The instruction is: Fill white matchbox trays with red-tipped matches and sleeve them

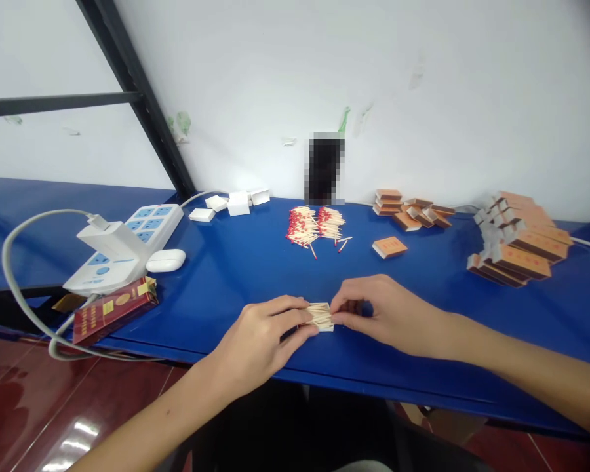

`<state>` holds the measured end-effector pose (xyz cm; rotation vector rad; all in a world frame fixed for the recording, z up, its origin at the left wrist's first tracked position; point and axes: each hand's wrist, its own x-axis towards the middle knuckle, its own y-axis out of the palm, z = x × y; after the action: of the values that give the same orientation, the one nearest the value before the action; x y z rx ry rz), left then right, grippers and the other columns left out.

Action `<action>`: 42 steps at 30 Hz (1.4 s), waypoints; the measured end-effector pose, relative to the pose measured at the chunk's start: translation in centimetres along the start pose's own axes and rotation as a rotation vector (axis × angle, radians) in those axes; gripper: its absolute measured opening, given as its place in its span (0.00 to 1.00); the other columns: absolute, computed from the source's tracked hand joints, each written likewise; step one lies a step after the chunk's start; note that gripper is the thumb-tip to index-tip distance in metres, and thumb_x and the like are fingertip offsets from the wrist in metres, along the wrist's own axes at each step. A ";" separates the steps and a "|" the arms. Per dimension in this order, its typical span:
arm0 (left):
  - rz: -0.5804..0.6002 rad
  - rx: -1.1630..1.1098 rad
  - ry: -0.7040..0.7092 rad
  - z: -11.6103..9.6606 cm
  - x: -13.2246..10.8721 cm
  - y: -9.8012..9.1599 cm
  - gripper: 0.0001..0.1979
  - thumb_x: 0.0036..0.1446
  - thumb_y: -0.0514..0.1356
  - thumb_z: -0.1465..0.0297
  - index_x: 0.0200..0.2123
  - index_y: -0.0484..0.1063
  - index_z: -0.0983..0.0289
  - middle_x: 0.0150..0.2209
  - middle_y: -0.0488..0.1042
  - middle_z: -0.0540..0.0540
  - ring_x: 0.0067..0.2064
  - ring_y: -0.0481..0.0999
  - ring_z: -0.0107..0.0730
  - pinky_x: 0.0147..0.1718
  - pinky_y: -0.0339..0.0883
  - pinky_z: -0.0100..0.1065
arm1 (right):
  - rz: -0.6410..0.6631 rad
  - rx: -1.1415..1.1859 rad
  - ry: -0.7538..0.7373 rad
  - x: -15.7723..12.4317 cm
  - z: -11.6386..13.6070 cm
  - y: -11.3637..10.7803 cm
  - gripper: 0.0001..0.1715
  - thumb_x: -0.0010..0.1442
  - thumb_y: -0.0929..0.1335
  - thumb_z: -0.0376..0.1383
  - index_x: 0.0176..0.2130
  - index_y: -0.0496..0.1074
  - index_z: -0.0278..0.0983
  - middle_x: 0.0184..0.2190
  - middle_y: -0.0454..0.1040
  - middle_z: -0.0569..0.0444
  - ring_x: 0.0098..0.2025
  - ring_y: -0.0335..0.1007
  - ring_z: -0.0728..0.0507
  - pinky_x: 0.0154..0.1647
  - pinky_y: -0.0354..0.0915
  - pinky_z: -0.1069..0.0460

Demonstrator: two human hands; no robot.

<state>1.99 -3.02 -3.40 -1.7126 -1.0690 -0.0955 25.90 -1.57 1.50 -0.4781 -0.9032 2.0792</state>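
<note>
Near the front edge of the blue table lies a small white matchbox tray [326,328], filled with wooden matches [320,314]. My left hand [270,331] grips its left end, thumb along the near side and fingers over the far side and the matches. At the right end, the thumb and forefinger of my right hand [373,305] are pinched together; whether they hold the tray's end or match tips I cannot tell. Beyond my hands lie two piles of red-tipped matches [302,226], with a few loose ones. A closed orange matchbox [390,247] lies beyond my right hand.
Several orange matchboxes [388,202] sit by the wall, and a large stack [526,239] stands at the right. White trays [238,202] lie back left. A power strip [150,226] with charger, white earbud case [166,260], red box [115,308] and cable occupy the left.
</note>
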 end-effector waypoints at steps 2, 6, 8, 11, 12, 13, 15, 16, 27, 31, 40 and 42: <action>-0.006 -0.004 0.003 0.0 0.1 0.0 0.09 0.64 0.62 0.70 0.47 0.76 0.64 0.46 0.81 0.54 0.49 0.80 0.35 0.49 0.77 0.36 | 0.010 0.100 0.065 0.1 0.1 0.4 0.10 0.63 0.68 0.40 0.35 0.77 0.38 0.28 0.77 0.56 0.29 0.70 0.48 0.30 0.65 0.53; 0.005 -0.031 -0.008 -0.1 0.1 0.0 0.10 0.63 0.62 0.71 0.48 0.76 0.63 0.46 0.81 0.52 0.50 0.80 0.35 0.51 0.76 0.36 | -0.039 0.163 0.100 0.3 0.7 1.3 0.07 0.61 0.68 0.37 0.33 0.76 0.37 0.26 0.76 0.57 0.27 0.70 0.49 0.30 0.66 0.53; 0.006 -0.035 -0.012 -0.1 0.0 -0.1 0.10 0.63 0.62 0.72 0.48 0.76 0.63 0.46 0.81 0.52 0.51 0.79 0.35 0.52 0.76 0.36 | -0.075 0.172 0.085 0.1 0.8 1.6 0.04 0.59 0.68 0.35 0.35 0.74 0.37 0.27 0.76 0.57 0.28 0.70 0.49 0.31 0.68 0.53; 0.004 -0.039 -0.029 -0.1 0.1 -0.2 0.11 0.63 0.63 0.71 0.49 0.75 0.63 0.46 0.81 0.53 0.50 0.80 0.36 0.50 0.76 0.36 | -0.072 0.205 0.059 0.0 0.9 1.8 0.08 0.59 0.68 0.34 0.41 0.72 0.38 0.29 0.77 0.57 0.30 0.72 0.48 0.33 0.69 0.53; 0.004 -0.045 -0.039 -0.1 0.1 -0.2 0.12 0.63 0.63 0.71 0.49 0.75 0.63 0.45 0.81 0.53 0.50 0.80 0.35 0.49 0.77 0.35 | -0.058 0.205 0.047 0.0 1.0 1.7 0.08 0.59 0.68 0.34 0.42 0.72 0.38 0.29 0.77 0.57 0.30 0.72 0.48 0.32 0.69 0.53; 0.004 -0.054 -0.049 0.0 0.2 -0.2 0.11 0.63 0.63 0.70 0.49 0.75 0.62 0.45 0.81 0.53 0.49 0.81 0.35 0.48 0.77 0.34 | -0.047 0.192 0.033 0.1 1.0 1.7 0.07 0.60 0.68 0.35 0.41 0.73 0.38 0.28 0.76 0.58 0.29 0.71 0.49 0.32 0.68 0.54; 0.011 -0.072 -0.060 0.0 0.3 -0.2 0.10 0.63 0.63 0.69 0.48 0.76 0.62 0.44 0.82 0.52 0.47 0.81 0.33 0.47 0.77 0.33 | -0.014 0.149 0.004 0.5 1.0 1.5 0.05 0.62 0.67 0.36 0.37 0.74 0.38 0.26 0.74 0.59 0.26 0.68 0.50 0.29 0.64 0.55; 0.015 -0.077 -0.060 0.0 0.3 -0.2 0.09 0.63 0.63 0.69 0.47 0.77 0.62 0.44 0.82 0.52 0.47 0.81 0.33 0.48 0.77 0.33 | 0.006 0.130 -0.008 0.6 1.0 1.4 0.07 0.63 0.67 0.36 0.35 0.75 0.38 0.24 0.73 0.59 0.25 0.67 0.50 0.27 0.63 0.55; 0.136 0.023 0.016 -0.4 0.4 -1.3 0.13 0.67 0.55 0.75 0.49 0.78 0.62 0.49 0.80 0.53 0.54 0.78 0.35 0.53 0.75 0.37 | 0.025 0.031 -0.039 0.2 0.4 0.5 0.12 0.65 0.67 0.39 0.37 0.79 0.38 0.31 0.78 0.55 0.31 0.72 0.48 0.32 0.66 0.53; 0.216 0.092 0.048 -0.3 1.4 -1.6 0.13 0.69 0.54 0.73 0.45 0.79 0.64 0.45 0.80 0.55 0.47 0.81 0.34 0.47 0.77 0.36 | -0.018 -0.039 -0.107 0.3 -0.1 1.1 0.09 0.65 0.67 0.36 0.34 0.77 0.37 0.34 0.75 0.54 0.31 0.71 0.49 0.33 0.68 0.54; 0.157 0.065 -0.017 0.2 1.5 -1.1 0.10 0.68 0.56 0.72 0.42 0.77 0.66 0.39 0.79 0.55 0.40 0.80 0.32 0.41 0.76 0.33 | -0.122 -0.115 -0.258 -0.2 -1.3 2.2 0.08 0.67 0.65 0.36 0.45 0.72 0.39 0.43 0.77 0.51 0.44 0.75 0.46 0.47 0.71 0.49; 0.145 0.061 -0.042 0.2 1.4 -0.8 0.09 0.67 0.56 0.72 0.41 0.77 0.65 0.38 0.79 0.55 0.39 0.80 0.33 0.40 0.76 0.33 | -0.131 -0.141 -0.252 -0.2 -1.1 2.4 0.09 0.67 0.66 0.37 0.46 0.72 0.38 0.41 0.77 0.51 0.42 0.75 0.46 0.45 0.72 0.49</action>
<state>2.18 -1.97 -2.16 -1.7377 -0.9657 0.0647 25.46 -2.28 -1.00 -0.2251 -1.2018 1.9919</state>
